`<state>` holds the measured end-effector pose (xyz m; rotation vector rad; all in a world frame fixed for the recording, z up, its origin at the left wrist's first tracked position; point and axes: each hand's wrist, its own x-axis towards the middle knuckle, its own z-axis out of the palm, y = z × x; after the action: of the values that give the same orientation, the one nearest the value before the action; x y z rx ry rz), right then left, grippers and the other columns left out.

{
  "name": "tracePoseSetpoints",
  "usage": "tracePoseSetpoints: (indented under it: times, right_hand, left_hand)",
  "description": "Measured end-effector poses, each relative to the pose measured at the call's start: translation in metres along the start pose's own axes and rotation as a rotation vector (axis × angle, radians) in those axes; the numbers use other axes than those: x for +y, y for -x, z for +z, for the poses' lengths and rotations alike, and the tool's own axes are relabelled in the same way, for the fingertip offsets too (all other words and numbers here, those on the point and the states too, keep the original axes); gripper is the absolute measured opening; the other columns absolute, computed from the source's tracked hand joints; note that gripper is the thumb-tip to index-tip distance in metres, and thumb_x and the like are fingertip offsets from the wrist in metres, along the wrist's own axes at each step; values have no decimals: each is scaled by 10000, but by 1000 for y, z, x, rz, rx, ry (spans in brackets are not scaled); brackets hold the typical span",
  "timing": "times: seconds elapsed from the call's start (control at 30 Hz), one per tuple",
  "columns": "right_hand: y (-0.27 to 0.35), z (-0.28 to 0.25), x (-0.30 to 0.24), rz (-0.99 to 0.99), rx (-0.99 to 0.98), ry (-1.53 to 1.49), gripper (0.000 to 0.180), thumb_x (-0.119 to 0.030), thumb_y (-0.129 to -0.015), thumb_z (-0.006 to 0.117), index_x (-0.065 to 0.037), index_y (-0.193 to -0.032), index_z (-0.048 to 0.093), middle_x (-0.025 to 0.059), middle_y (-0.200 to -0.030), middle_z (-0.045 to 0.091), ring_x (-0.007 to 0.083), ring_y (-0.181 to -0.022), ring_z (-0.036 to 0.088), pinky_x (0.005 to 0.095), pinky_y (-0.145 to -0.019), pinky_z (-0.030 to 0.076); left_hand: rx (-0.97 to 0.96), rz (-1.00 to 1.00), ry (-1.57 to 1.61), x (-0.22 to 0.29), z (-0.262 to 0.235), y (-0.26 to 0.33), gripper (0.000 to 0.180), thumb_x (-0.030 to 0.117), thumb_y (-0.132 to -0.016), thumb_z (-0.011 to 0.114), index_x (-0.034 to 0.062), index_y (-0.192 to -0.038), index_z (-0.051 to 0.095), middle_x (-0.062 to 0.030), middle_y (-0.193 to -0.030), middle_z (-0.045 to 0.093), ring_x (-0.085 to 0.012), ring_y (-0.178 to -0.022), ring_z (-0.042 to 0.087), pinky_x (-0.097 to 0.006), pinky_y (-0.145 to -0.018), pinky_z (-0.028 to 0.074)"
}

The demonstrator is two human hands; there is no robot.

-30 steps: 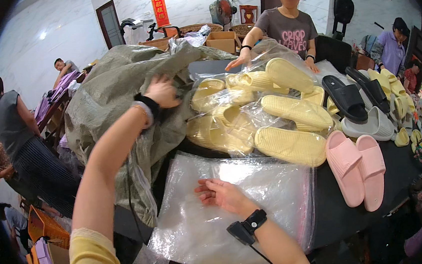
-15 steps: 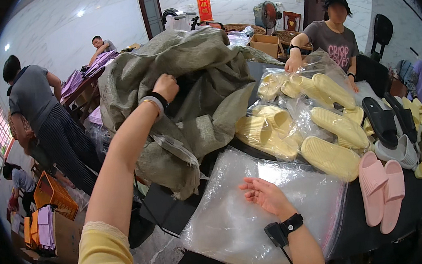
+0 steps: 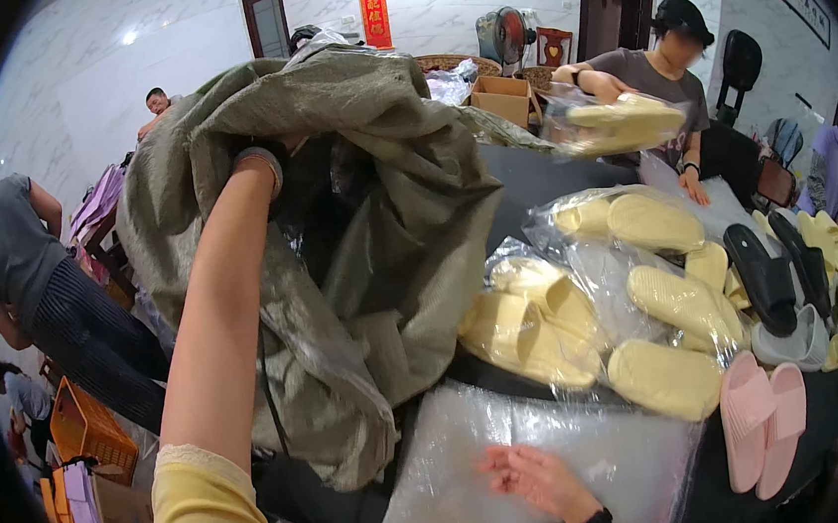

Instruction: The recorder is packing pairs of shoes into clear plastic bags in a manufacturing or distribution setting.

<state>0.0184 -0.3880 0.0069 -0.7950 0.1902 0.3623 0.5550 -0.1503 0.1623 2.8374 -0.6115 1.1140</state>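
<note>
A large grey-green woven sack (image 3: 408,252) gapes in front of me. My left hand (image 3: 292,150) reaches into its mouth, in up to the banded wrist; its fingers are hidden by the folds. Clear plastic shows inside the opening. Over a stack of flat clear plastic bags (image 3: 439,489), my right hand (image 3: 538,480) hovers or rests, slightly blurred, with loosely bent fingers apart and nothing in them. Just beyond the bags lie several pairs of pale yellow slippers (image 3: 535,336) in clear bags.
Pink slippers (image 3: 742,422), a black slipper (image 3: 759,277) and a grey-white slipper (image 3: 790,341) sit on the dark table's right side. Across the table, a co-worker (image 3: 657,76) holds up bagged yellow slippers (image 3: 626,124). An orange crate (image 3: 90,430) stands at lower left.
My left hand has gone from the sack's rim into its mouth, which now gapes wider. The co-worker has lifted a bagged pair of yellow slippers. My right hand stays over the bags.
</note>
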Motion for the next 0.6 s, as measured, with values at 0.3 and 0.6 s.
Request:
tracePoseSetpoints:
  times: [0.3, 0.6]
  right_hand:
    - [4, 12, -4, 43, 150, -125, 339, -175, -957, 432, 20, -1233, 454, 111, -1107, 577, 160, -871, 574, 292, -784, 464]
    - [1, 11, -5, 27, 105, -80, 347, -191, -961, 421, -4, -1253, 442, 100, -1114, 573, 146, -847, 566, 284, -774, 460]
  left_hand:
    - [146, -32, -47, 24, 54, -31, 548, 271, -841, 483, 54, -1334, 381, -180, -1371, 363, -311, -1287, 320, -385, -1079, 227]
    - [217, -29, -59, 9, 111, 13, 562, 296, -817, 527, 74, -1321, 412, -171, -1344, 402, -309, -1267, 344, -372, -1071, 240]
